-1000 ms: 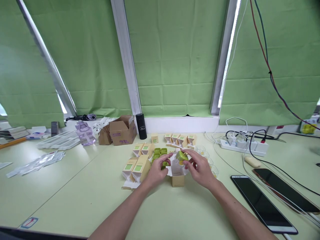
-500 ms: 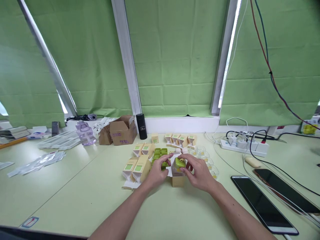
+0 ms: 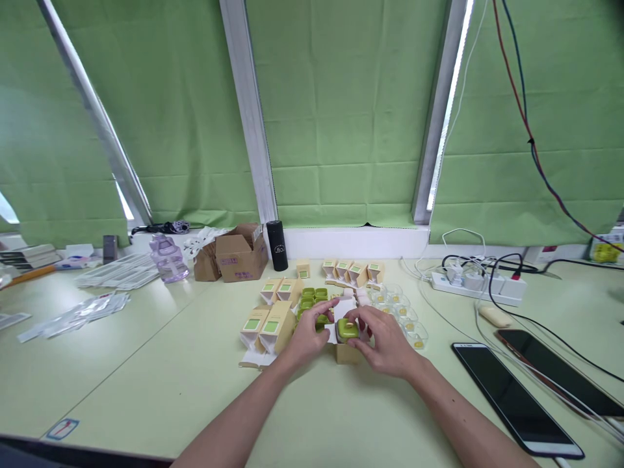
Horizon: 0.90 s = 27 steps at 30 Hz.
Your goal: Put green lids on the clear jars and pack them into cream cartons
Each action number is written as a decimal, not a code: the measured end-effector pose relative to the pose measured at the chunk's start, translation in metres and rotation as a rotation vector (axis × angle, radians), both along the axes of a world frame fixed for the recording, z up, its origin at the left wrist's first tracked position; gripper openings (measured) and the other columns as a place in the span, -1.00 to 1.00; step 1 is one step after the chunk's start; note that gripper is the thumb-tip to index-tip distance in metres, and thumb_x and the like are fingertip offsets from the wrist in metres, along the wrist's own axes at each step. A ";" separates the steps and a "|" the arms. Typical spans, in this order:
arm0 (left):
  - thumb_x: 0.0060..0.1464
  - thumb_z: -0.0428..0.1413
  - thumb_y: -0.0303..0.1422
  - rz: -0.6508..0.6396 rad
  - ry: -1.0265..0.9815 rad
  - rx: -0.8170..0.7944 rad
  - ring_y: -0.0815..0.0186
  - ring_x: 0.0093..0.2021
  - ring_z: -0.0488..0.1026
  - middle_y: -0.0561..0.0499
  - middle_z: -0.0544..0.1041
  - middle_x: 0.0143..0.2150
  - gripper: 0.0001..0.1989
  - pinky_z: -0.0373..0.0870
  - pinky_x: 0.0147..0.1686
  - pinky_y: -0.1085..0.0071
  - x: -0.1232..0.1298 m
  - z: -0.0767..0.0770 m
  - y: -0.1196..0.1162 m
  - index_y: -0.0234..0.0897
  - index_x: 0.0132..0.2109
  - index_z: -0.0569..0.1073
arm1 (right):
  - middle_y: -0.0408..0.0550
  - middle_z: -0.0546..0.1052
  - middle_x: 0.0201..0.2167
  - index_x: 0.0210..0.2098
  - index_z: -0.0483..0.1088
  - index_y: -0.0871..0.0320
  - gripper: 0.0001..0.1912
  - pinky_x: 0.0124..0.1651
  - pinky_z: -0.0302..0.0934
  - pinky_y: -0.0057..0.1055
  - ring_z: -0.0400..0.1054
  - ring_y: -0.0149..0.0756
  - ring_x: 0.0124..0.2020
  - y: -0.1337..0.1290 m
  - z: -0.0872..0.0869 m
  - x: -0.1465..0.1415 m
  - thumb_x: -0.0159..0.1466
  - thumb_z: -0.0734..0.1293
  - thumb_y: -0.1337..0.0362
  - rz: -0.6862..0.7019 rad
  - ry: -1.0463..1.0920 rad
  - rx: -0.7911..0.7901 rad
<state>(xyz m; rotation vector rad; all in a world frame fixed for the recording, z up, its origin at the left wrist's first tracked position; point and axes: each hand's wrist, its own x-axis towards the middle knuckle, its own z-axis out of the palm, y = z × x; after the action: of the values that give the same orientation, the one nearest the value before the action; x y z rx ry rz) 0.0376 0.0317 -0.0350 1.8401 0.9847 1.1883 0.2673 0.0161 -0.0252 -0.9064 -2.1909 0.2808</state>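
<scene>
Green-lidded case (image 3: 347, 329) at the mouth of a carton (image 3: 347, 355)
Our right hand (image 3: 385, 339) pinches it — our left hand (image 3: 311, 335), fingers parted, probably steadies the carton.

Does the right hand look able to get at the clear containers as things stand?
Probably yes, once freed: the clear containers sit close beside the right hand with nothing visible between, but it is holding the green item.

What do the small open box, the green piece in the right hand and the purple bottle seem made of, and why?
Small open box: likely matte card, from its thin white flaps.
Green piece: probably glossy plastic, from its highlights.
Purple bottle: smooth plastic, perhaps glass; it looks see-through.
</scene>
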 end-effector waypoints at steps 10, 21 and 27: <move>-0.19 0.04 -0.63 0.010 -0.002 0.007 0.18 -0.02 0.46 -0.06 0.50 -0.13 -0.16 0.35 0.19 0.18 0.001 0.000 -0.001 -0.28 0.31 0.51 | -0.09 0.50 -0.21 -0.08 0.33 0.04 -0.80 -0.24 0.16 -0.33 0.34 -0.20 -0.27 -0.005 0.002 -0.002 0.32 0.36 0.32 0.072 0.003 0.000; -0.18 0.04 -0.64 0.025 0.017 0.018 0.17 0.01 0.46 -0.08 0.53 -0.09 -0.17 0.31 0.24 0.16 0.000 -0.001 0.000 -0.29 0.32 0.50 | -0.08 0.53 -0.33 -0.17 0.42 0.04 -0.85 -0.26 0.15 -0.35 0.38 -0.20 -0.25 0.003 -0.007 -0.010 0.45 0.25 0.39 -0.032 0.056 0.118; -0.17 0.04 -0.63 0.025 0.025 0.039 0.18 0.02 0.46 -0.07 0.53 -0.09 -0.19 0.32 0.25 0.17 0.000 0.000 -0.001 -0.28 0.31 0.51 | -0.08 0.56 -0.33 -0.18 0.46 0.04 -0.85 -0.24 0.20 -0.33 0.41 -0.19 -0.25 0.005 -0.009 -0.011 0.45 0.27 0.38 -0.025 0.102 0.097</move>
<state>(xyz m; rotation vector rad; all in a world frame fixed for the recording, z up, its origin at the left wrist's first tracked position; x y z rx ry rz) 0.0373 0.0305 -0.0347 1.8824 1.0083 1.2094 0.2564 0.0209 -0.0345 -0.8471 -2.0797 0.2023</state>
